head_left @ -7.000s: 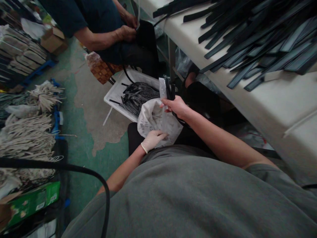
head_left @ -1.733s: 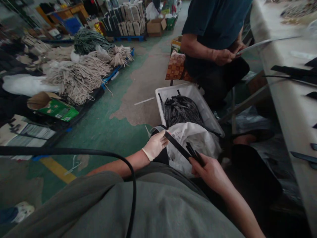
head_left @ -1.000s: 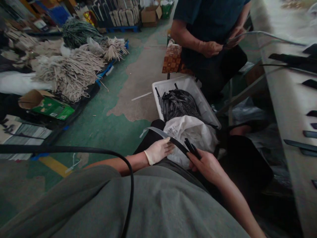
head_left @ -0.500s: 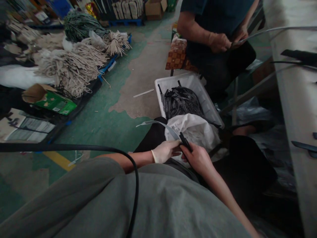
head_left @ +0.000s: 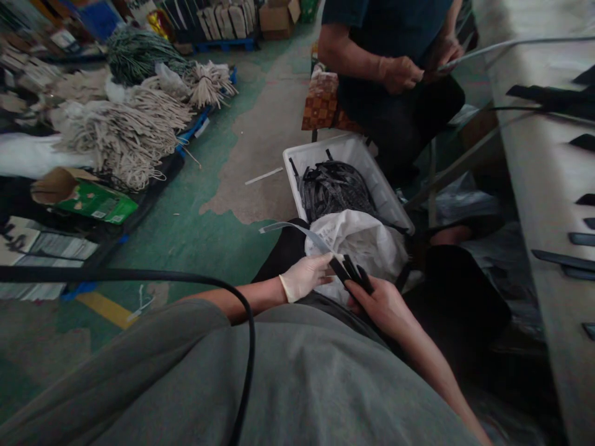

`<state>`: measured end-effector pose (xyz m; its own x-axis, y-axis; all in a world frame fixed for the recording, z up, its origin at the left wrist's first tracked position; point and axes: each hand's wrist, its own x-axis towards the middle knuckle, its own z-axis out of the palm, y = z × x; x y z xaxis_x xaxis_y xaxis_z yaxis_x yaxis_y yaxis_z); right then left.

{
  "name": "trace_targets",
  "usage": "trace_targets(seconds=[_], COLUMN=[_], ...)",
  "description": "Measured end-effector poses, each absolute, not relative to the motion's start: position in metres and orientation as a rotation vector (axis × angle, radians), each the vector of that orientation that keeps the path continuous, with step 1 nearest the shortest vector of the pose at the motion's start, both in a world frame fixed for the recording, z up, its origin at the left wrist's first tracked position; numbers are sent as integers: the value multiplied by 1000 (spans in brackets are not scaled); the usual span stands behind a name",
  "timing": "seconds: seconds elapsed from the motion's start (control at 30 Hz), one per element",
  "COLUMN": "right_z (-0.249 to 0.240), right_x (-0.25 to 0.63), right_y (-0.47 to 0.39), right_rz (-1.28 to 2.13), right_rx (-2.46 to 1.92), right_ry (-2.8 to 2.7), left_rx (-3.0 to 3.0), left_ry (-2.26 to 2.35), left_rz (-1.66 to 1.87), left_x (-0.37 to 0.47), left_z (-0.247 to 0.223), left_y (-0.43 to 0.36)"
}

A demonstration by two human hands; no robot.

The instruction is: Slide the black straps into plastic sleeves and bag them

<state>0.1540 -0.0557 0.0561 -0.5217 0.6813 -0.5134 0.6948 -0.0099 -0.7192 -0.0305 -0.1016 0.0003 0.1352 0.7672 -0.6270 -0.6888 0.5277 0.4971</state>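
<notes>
A pale strip (head_left: pixel 318 241) curves above the lap of a seated person, its near end meeting the tips of several black strips (head_left: pixel 351 271). The gloved left hand (head_left: pixel 305 277) pinches the pale strip with thumb and fingers; the bare right hand (head_left: pixel 381 303) clasps the black strips. Just beyond sits a white bag (head_left: pixel 360 238), beside a white crate (head_left: pixel 390 197) of dark strips. A co-worker (head_left: pixel 385 37) works near a pale table (head_left: pixel 525 186) at right.

Strips (head_left: pixel 337 192) lay in crate (head_left: pixel 389 193) at twelve o'clock — sack (head_left: pixel 356 238) before it; cord heap (head_left: pixel 123 130) at ten, table (head_left: pixel 548 192) at two.
</notes>
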Motion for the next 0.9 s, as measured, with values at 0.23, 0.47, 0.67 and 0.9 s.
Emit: trace_targets(seconds=[0.23, 0.47, 0.67, 0.9], right_z=[57, 38, 32, 37], right_x=[163, 162, 162, 152], right_y=[-61, -47, -54, -51], right_rz=[-1562, -1789, -1851, -1857], right_rx=[1575, 2060, 1319, 1567], right_ry=[2245, 2353, 2952, 2729], left_rx=[148, 116, 45, 29], left_ry=[941, 950, 890, 764], left_rz=[950, 943, 887, 652], left_x=[-24, -29, -34, -36], left_z=[2, 28, 32, 12], left_y=[-102, -91, -98, -101])
